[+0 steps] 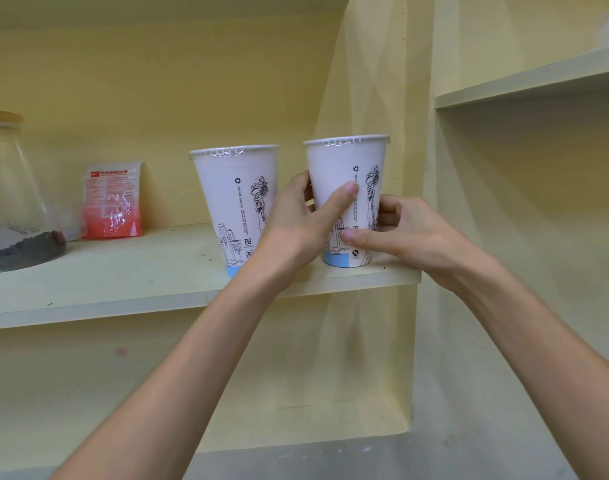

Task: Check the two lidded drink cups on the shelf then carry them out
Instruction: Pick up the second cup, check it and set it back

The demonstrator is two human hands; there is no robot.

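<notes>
Centre frame: both hands wrap right-hand cup [348, 188] on shelf [123, 271]. Left hand [296, 220] clasps its left wall, thumb across front; right hand [410, 233] pinches lower right side. Second cup [234, 199] stands untouched just left. Film lid seal apparently intact, view edge-on. Best: squeeze lightly, keep upright, support base when lifting.

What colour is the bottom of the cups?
Light blue, seen in the head view on the right cup.
</notes>
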